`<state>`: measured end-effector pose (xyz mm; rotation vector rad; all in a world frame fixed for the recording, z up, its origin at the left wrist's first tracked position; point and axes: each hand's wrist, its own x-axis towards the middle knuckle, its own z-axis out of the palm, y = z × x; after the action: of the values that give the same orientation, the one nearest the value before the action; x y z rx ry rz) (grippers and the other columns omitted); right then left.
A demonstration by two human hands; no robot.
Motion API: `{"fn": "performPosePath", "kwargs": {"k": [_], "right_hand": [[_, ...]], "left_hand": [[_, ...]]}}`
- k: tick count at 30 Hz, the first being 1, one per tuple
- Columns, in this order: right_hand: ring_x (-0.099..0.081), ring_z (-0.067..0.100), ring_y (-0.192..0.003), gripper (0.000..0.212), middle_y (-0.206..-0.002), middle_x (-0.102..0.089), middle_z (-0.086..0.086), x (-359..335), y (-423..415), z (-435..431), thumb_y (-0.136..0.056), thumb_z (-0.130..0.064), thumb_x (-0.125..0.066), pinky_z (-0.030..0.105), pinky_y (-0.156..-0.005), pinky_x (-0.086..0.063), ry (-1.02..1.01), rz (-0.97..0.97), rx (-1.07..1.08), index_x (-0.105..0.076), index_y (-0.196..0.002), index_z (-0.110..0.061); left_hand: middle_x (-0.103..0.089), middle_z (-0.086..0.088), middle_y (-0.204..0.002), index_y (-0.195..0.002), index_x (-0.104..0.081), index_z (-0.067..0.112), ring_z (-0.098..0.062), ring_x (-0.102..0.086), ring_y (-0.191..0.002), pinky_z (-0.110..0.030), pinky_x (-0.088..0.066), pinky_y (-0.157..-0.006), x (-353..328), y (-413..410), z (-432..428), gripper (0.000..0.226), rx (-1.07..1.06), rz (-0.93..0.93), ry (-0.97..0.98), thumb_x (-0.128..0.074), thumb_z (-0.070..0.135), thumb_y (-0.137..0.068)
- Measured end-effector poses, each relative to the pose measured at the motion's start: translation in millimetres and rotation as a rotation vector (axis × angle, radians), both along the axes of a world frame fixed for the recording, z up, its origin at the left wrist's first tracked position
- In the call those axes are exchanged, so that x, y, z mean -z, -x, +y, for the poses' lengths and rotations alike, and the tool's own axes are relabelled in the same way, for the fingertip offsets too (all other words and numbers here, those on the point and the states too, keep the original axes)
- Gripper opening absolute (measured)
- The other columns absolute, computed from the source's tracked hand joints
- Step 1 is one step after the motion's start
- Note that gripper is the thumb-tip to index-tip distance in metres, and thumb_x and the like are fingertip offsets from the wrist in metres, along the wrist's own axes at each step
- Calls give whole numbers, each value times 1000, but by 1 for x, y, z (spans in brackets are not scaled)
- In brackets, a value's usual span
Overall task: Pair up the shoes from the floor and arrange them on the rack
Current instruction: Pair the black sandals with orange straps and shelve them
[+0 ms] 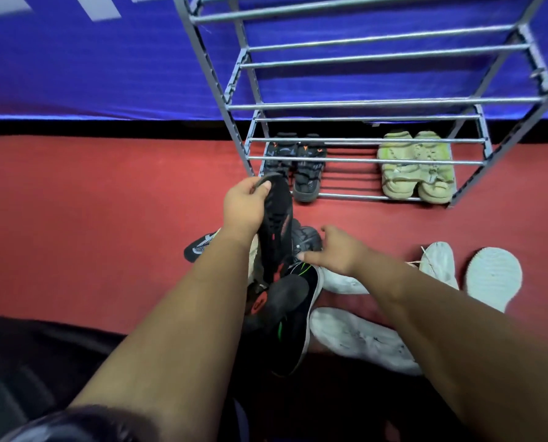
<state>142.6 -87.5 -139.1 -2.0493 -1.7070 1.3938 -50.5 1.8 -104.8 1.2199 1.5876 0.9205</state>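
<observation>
One black orange-trimmed shoe (277, 218) is pinched at its rim by the left hand (245, 205) and held up just before the grey metal-tube rack (346, 160). The right hand (338, 250) is set against a dark grey shoe (306, 236) below; its grip cannot be determined.

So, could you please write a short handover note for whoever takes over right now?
Left hand holds a black-and-red shoe, lifted.
Right hand rests on a dark shoe; grip unclear.
Done: black pair and pale green pair on the bottom shelf of the rack.
Left: white shoes and a black-and-green shoe lie on the floor.
</observation>
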Motion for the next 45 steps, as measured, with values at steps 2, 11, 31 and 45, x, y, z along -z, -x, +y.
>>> {"fn": "performPosePath", "kwargs": {"k": [2, 11, 31, 45], "right_hand": [[-52, 33, -136, 105, -153, -49, 17, -2, -3, -6, -79, -57, -86, 44, -110, -45, -21, 5, 39, -36, -153, -3], [-62, 29, -106, 89, -119, -58, 4, -4, -21, -24, -53, -63, -85, 48, -93, -55, -165, -117, 119, -45, -122, -24], [-68, 29, -84, 50, -85, -61, 2, 18, -57, -65, -68, -36, -80, 31, -69, -54, 186, -421, 102, -54, -106, -17], [-70, 27, -80, 33, -87, -68, 6, 43, -88, -66, -76, -40, -80, 35, -72, -61, 189, -327, 315, -67, -88, -12]], "left_hand": [[-79, 1, -85, -90, -77, 25, -17, -72, -77, -41, -61, -80, -11, -5, 4, 11, -14, -43, -50, -70, 22, -97], [-79, -12, -105, -111, -71, 10, -27, -76, -91, -38, -65, -67, -19, -37, -29, 22, -48, -386, 254, -57, 27, -109], [-75, -8, -92, -109, -70, 11, -29, -73, -87, -36, -62, -81, 72, -22, -105, 46, 482, 877, 488, -81, 36, -72], [-72, -12, -118, -121, -65, 9, -30, -67, -105, -31, -52, -89, 84, -60, -90, 43, 498, 620, 496, -71, 38, -90]]}}
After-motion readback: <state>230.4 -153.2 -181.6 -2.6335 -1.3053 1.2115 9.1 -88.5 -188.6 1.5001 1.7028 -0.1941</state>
